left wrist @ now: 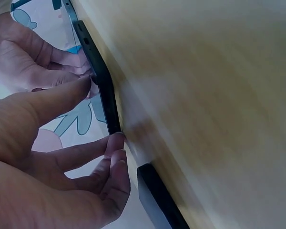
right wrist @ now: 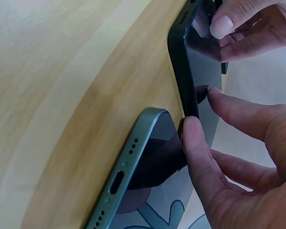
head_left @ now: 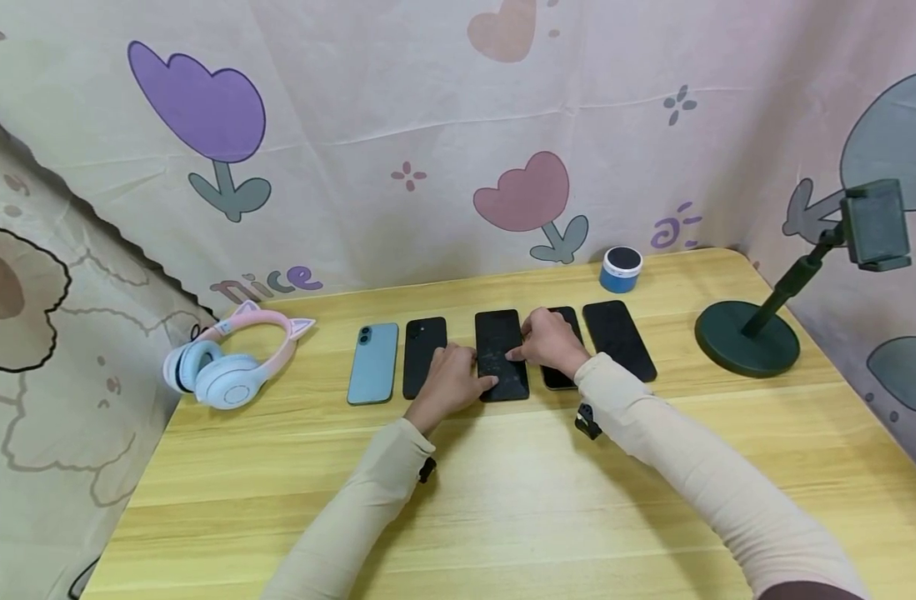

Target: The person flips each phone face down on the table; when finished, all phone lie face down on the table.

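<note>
black and glossy, the middle phone point(head_left: 500, 333) lies face up on the worktop point(head_left: 503, 517), third in a row of five, both hands on it. the left hand point(head_left: 452, 375) has bent fingers, its thumb and fingertips set a little apart along the left edge. the right hand point(head_left: 551, 337) is curled likewise, thumb on the glass, a fingertip against the right edge; the two pinch the phone from opposite sides.

narrow strips of wood separate it from its neighbours: a dark phone with camera lenses point(head_left: 425, 342) by the left hand, and a black-screened phone point(head_left: 558, 380) partly under the right, its rounded metal end showing a port slot and small round holes. pale, streaky grain runs from the row toward the person, between the beige sleeves point(head_left: 675, 450).

at the ends lie a smooth light blue phone point(head_left: 372, 364) and a slanted black phone point(head_left: 618, 340), with padded headphones point(head_left: 232, 383) further left.
</note>
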The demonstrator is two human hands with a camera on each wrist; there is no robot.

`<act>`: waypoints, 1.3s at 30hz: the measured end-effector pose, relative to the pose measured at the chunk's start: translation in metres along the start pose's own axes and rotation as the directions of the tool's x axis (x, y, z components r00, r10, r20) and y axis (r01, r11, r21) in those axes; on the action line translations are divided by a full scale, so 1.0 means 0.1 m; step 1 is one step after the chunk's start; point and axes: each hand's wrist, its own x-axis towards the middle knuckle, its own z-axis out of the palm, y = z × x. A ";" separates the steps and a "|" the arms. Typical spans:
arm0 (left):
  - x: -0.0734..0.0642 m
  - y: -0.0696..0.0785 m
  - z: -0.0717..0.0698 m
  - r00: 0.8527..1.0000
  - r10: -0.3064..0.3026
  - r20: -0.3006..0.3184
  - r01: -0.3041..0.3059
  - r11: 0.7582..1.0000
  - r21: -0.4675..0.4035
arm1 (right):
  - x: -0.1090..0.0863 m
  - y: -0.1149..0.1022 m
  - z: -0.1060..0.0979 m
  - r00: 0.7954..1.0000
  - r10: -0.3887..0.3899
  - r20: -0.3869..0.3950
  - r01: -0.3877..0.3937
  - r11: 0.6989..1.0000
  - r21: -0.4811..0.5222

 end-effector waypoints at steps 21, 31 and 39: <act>-0.10 -0.02 -0.08 0.998 -0.045 -0.053 0.034 0.979 -0.203 | -0.02 -0.06 0.03 1.000 0.002 -0.015 -0.001 0.996 0.089; -0.13 -0.09 -0.12 0.997 -0.059 -0.046 0.045 0.963 -0.264 | 0.01 -0.07 0.08 0.999 0.032 0.024 -0.037 0.977 0.209; -0.15 -0.12 -0.16 0.995 -0.065 -0.076 0.040 0.957 -0.287 | 0.03 -0.11 0.13 0.999 0.044 0.029 -0.051 0.959 0.278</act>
